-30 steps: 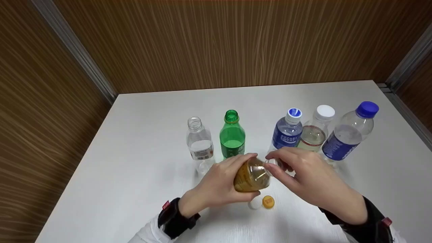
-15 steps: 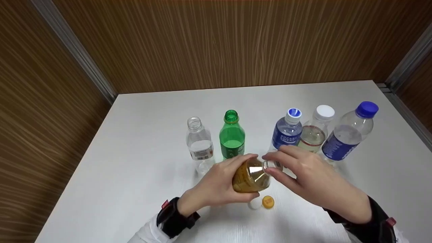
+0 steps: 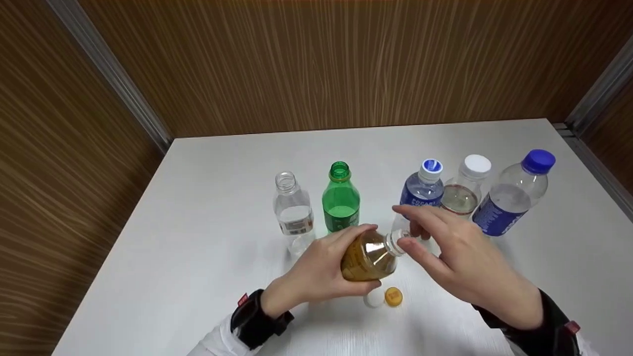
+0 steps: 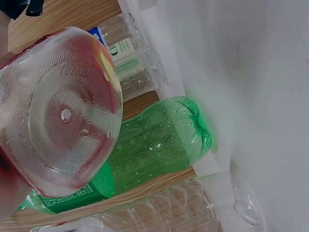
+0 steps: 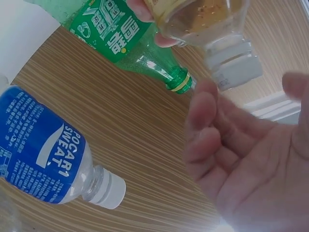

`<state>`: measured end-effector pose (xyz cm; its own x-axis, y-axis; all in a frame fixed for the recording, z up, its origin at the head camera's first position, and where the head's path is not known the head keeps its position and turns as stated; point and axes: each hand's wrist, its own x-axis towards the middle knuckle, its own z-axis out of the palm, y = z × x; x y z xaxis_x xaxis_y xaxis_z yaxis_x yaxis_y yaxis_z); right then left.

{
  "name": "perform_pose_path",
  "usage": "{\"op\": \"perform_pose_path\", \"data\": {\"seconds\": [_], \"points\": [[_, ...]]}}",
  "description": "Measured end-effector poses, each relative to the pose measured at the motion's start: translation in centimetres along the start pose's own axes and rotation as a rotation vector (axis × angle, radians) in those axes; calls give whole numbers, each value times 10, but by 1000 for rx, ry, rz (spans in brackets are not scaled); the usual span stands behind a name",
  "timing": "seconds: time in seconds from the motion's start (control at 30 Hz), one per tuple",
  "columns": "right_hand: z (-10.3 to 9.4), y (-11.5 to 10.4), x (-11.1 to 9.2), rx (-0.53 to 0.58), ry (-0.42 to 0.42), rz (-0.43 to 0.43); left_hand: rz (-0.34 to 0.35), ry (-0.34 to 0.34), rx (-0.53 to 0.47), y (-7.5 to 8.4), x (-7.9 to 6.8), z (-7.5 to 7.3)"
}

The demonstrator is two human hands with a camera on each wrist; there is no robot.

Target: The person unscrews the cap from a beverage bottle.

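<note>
My left hand (image 3: 329, 264) grips a bottle with an amber label (image 3: 363, 264), tilted with its neck toward the right. A white cap (image 5: 240, 72) sits on that bottle's mouth. Around the cap, my right hand (image 3: 465, 257) has its thumb and fingers spread apart; in the right wrist view the thumb stands clear of the cap and the fingers (image 5: 203, 108) are loosely bent beside it. In the left wrist view, the held bottle's clear base (image 4: 63, 116) faces the camera. Below the bottle lie an orange cap (image 3: 393, 296) and a white cap (image 3: 375, 297) on the table.
A capless clear bottle (image 3: 295, 212) and a capless green bottle (image 3: 340, 200) stand behind my left hand. To the right are a Pocari Sweat bottle (image 3: 420, 190), a white-capped bottle (image 3: 460, 198) and a blue-capped bottle (image 3: 509, 198). A wood-grain panel (image 3: 346, 64) rises behind the table.
My right hand's thumb and fingers were close around the neck and cap; now they are spread wider, with the index finger higher. The left hand and bottle have hardly moved.
</note>
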<state>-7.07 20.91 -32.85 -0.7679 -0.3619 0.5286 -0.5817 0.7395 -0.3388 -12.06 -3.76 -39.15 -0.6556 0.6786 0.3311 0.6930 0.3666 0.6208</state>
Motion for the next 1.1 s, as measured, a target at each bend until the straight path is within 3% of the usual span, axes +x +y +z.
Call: {"op": "perform_pose_path", "data": {"seconds": [0.2, 0.4, 0.6, 0.83, 1.1], "points": [[3, -2, 2, 7, -63, 103, 36, 51, 100, 1, 0, 3], [8, -5, 3, 9, -101, 67, 60, 74, 130, 0, 0, 4], [8, -3, 3, -9, -77, -17, 29, 41, 87, -1, 0, 3], [6, 3, 3, -26, -1, -231, 8, -18, -49, 0, -1, 0], [4, 4, 3, -41, -6, -278, 29, -32, -73, 0, -1, -1]]}}
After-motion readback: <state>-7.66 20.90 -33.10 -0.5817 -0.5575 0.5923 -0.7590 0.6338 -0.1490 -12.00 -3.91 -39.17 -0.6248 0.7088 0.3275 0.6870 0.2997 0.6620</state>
